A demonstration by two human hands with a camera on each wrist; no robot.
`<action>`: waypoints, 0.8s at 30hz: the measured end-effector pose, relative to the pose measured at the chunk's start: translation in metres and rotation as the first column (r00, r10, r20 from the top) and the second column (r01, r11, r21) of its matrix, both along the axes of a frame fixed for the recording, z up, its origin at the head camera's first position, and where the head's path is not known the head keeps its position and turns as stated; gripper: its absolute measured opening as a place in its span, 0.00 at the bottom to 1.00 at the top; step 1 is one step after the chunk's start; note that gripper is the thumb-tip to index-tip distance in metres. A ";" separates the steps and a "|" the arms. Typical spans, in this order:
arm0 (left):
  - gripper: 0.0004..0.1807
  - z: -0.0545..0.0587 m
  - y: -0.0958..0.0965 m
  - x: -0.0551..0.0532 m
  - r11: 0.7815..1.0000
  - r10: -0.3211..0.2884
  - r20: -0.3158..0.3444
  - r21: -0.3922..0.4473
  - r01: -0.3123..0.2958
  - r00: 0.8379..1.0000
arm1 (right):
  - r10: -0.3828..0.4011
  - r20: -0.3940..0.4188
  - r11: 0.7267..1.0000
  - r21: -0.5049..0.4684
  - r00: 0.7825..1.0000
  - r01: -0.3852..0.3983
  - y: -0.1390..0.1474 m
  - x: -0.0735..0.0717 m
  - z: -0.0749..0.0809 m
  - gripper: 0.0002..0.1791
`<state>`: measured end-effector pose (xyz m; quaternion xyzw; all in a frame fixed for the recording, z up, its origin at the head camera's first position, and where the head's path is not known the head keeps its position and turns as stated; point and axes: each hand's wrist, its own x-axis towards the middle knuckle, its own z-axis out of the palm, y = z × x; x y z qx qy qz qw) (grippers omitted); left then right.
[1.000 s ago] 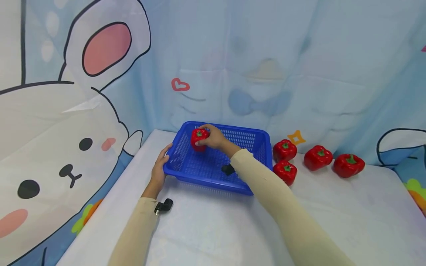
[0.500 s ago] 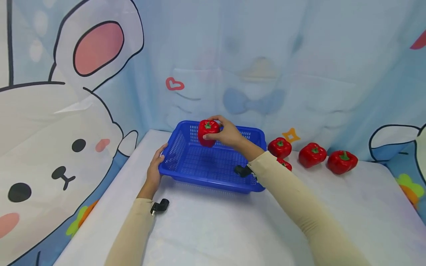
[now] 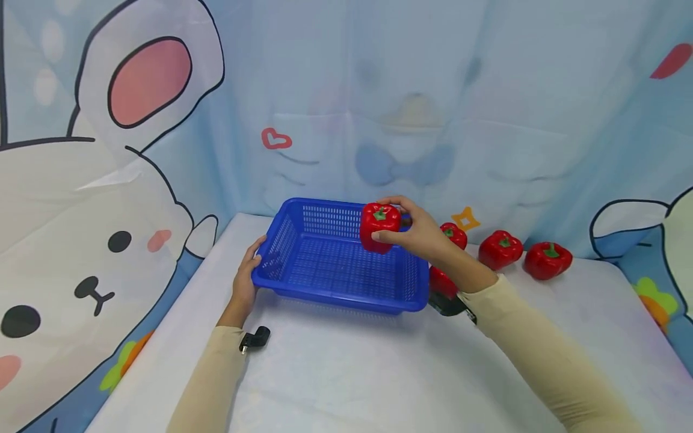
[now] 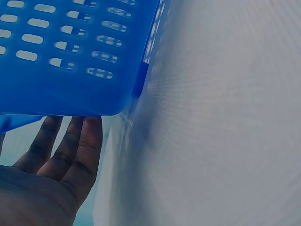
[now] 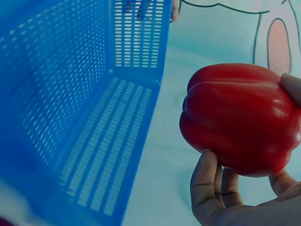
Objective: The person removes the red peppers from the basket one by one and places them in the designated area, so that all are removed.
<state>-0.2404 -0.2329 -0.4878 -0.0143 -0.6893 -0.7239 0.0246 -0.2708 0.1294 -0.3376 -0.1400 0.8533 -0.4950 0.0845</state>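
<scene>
In the head view my right hand [image 3: 417, 231] grips a red bell pepper [image 3: 381, 227] between thumb and fingers, with the green stem facing up. It is over the right part of a blue slotted plastic basket [image 3: 335, 264]. The right wrist view shows the bell pepper [image 5: 240, 117] held clear of the basket wall [image 5: 136, 42]. My left hand [image 3: 246, 282] touches the basket's left side from outside, its fingers fairly straight. In the left wrist view the fingertips of that left hand [image 4: 61, 160] are hidden behind the basket's edge.
Right of the basket, two red bell peppers [image 3: 453, 234] [image 3: 442, 282] are partly covered by my right hand and forearm. Two more bell peppers [image 3: 500, 249] [image 3: 548, 261] lie farther right on the white tablecloth [image 3: 335, 373]. A printed curtain [image 3: 400, 78] hangs behind.
My right hand has lifted the bell pepper from inside the basket's left part and carried it rightward. My left hand stays at the basket's left side. The head view has shifted slightly.
</scene>
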 end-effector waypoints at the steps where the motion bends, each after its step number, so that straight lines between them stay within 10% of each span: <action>1: 0.28 0.000 0.000 0.000 1.000 -0.002 0.001 0.000 0.002 1.000 | -0.012 -0.011 1.000 0.018 1.000 0.012 0.008 0.005 0.000 0.40; 14: 0.28 0.001 0.000 0.002 1.000 -0.015 -0.002 0.012 0.015 1.000 | -0.213 -0.161 0.964 0.126 0.964 0.234 0.140 0.072 -0.026 0.47; 24: 0.28 0.001 -0.001 0.005 1.000 -0.021 -0.009 0.019 0.022 1.000 | -0.359 -0.160 0.864 0.315 0.920 0.392 0.199 0.080 -0.082 0.53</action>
